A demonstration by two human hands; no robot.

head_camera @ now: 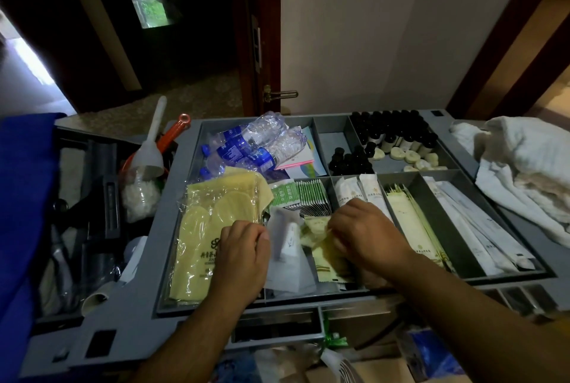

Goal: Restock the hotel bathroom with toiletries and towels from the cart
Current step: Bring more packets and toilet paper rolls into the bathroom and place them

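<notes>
The grey cart tray (401, 282) is split into compartments of toiletries. My left hand (243, 246) sits at the front middle, fingers curled round the edge of a white translucent packet (288, 256). My right hand (367, 234) is just to its right, fingers curled down into a pile of pale yellow sachets (327, 256); its fingertips are hidden. Yellow slippers in clear wrap (209, 222) lie left of my left hand. White towels (524, 172) are heaped on the cart's right end.
Water bottles (246, 145) fill the back left compartment, small dark bottles (398, 129) and round soaps (410, 155) the back right. Long white and yellow packets (456, 225) lie at the right. A cleaning caddy with a funnel (148, 157) stands left. A door handle (279, 94) is behind.
</notes>
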